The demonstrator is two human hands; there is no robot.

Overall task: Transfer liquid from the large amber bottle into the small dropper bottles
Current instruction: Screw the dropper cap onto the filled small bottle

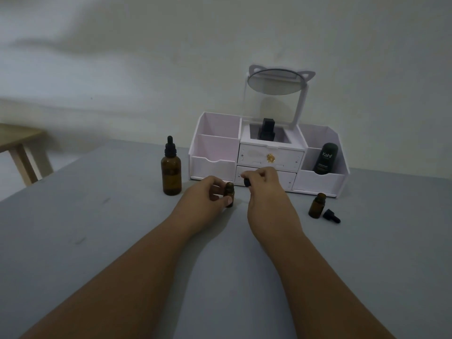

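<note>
The large amber bottle [171,173] stands upright on the grey table, its black dropper cap on, left of my hands. My left hand [208,194] grips a small amber dropper bottle [229,194] standing on the table. Just right of that bottle's mouth, my right hand [263,184] pinches a black dropper cap [247,182], lifted off the bottle. A second small amber bottle [317,206] stands open at the right, its black dropper cap [331,216] lying on the table beside it.
A white cosmetic organiser [215,143] with drawers and a round mirror [277,82] stands against the wall behind my hands. It holds a black bottle [266,130] and a dark "Kahf" tube [325,158]. A wooden table [19,145] is at far left.
</note>
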